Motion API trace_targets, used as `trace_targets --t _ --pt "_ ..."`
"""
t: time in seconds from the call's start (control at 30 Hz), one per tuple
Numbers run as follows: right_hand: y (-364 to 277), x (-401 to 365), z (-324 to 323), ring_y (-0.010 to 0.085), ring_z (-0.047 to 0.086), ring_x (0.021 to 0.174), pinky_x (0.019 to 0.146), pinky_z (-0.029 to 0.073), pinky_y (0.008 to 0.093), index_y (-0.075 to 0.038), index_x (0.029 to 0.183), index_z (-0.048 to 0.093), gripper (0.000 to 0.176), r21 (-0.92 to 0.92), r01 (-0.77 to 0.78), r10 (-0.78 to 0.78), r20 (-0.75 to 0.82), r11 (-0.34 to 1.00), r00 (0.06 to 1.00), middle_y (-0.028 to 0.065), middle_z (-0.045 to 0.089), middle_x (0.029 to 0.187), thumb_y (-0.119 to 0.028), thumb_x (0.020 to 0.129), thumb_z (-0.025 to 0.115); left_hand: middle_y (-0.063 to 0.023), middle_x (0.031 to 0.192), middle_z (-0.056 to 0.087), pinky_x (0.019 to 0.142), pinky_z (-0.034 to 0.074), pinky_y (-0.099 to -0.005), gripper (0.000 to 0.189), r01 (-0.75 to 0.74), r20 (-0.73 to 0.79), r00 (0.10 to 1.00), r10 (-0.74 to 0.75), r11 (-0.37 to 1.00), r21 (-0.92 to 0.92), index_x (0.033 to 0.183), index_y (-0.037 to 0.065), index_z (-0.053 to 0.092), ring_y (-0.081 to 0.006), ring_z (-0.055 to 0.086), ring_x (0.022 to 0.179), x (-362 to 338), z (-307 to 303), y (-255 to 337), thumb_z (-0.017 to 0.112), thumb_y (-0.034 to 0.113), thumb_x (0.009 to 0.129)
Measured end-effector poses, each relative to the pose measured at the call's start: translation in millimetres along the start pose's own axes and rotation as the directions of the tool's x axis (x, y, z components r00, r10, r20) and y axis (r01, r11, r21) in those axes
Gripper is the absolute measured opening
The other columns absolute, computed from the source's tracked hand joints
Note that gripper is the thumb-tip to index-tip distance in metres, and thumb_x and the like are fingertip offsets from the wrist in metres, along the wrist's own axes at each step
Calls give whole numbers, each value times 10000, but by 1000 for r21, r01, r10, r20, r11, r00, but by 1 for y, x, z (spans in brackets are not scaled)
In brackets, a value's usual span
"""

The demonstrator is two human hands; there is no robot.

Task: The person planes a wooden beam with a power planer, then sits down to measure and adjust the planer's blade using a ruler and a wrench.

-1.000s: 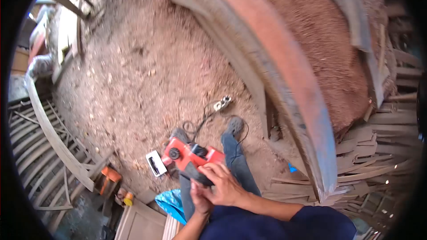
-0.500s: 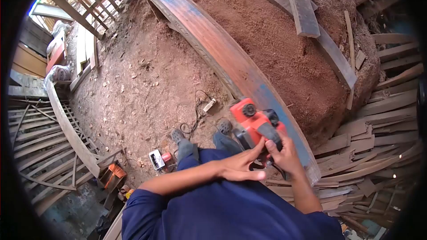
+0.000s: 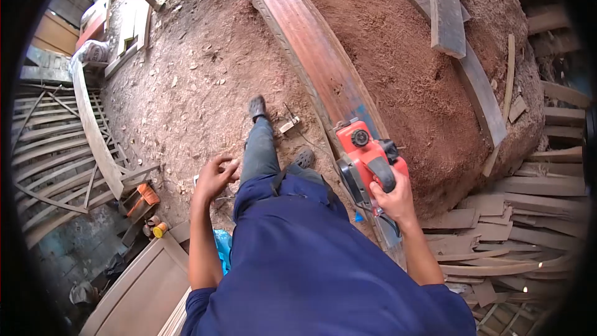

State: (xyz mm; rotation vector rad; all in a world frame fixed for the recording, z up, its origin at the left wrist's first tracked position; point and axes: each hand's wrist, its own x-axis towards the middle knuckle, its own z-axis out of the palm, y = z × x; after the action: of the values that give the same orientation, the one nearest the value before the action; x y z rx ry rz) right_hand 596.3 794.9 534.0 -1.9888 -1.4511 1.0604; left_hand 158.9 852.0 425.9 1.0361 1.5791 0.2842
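Note:
A red and black electric hand planer [image 3: 367,160] is on the long wooden plank [image 3: 317,56], towards its near end. My right hand [image 3: 394,196] is wrapped round the planer's rear handle. Reddish bare wood shows along the plank, with patches of blue paint left on it. Well away from the tool, my left hand [image 3: 214,177] hangs in the air at my left side, its fingers loosely bent and apart, holding nothing.
A white power socket block [image 3: 289,126] with a cord lies on the ground by my feet. Beyond the plank rises a sawdust heap [image 3: 404,87] with boards [image 3: 446,12] on it. Stacked planks [image 3: 535,205] lie at right; a curved beam [image 3: 93,124] stands at left.
My left hand has come off the planer area and swung out to the left. My right hand still holds the planer. One foot has stepped forward, and the view has shifted along the plank.

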Motion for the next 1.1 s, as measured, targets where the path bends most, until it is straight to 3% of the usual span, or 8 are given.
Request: trace_targets --t 0.13,0.4,0.47,0.57,0.67,0.93,1.03,1.1 --pt "14 29 19 338 671 659 638 511 425 -14 931 631 227 -46 93 -94 -11 995 996 168 644 702 -157 784 729 -136 881 746 578 549 -276 523 314 -110 943 -315 949 -20 1233 -56 619 -173 736 714 18 2 -118 707 378 955" --pt "-13 124 57 429 674 752 693 524 478 -18 916 629 228 -58 123 -124 -24 991 992 215 666 754 -177 774 707 -129 890 742 477 527 -290 468 408 -109 878 -466 847 -341 1152 -29 656 -169 700 620 11 30 -224 690 396 957" --pt "-26 160 67 449 678 810 731 532 490 -21 922 639 239 -109 228 -237 -83 968 968 234 678 790 -196 770 697 32 605 545 411 366 -256 347 428 -120 823 -554 746 -509 952 111 648 -80 492 463 7 40 -230 642 457 973" --pt "-57 213 78 361 674 771 729 533 434 0 903 653 240 -43 176 -178 -56 983 982 205 675 805 -178 750 699 -72 829 720 427 416 -277 434 531 -78 750 -657 668 -521 1005 71 680 -125 574 513 -2 42 -256 651 501 951" --pt "-81 257 89 263 665 718 695 521 389 13 867 667 214 -18 168 -169 -76 986 983 170 670 780 -146 728 700 -67 846 727 442 404 -290 414 572 -15 728 -686 619 -538 943 94 663 -120 546 523 -6 35 -258 640 507 955" --pt "-134 340 114 310 733 782 745 566 426 1 1079 708 385 -104 206 -217 -115 973 969 210 717 798 -225 768 725 -85 846 737 529 483 -293 413 449 -138 742 -656 639 -624 987 92 632 -175 685 660 19 17 -240 640 504 956" --pt "-124 303 94 242 721 800 775 567 414 11 1081 708 364 41 245 -241 -79 969 967 164 730 846 -191 779 735 -45 840 737 547 500 -303 416 416 -154 800 -580 721 -554 1086 104 651 -152 676 652 43 10 -234 633 499 957" --pt "-107 251 70 332 717 839 804 555 406 -19 1085 691 361 76 254 -250 -54 964 967 163 727 882 -241 802 728 -56 833 743 558 514 -295 409 366 -207 798 -566 728 -579 1112 103 659 -158 698 672 49 0 -231 660 479 952"
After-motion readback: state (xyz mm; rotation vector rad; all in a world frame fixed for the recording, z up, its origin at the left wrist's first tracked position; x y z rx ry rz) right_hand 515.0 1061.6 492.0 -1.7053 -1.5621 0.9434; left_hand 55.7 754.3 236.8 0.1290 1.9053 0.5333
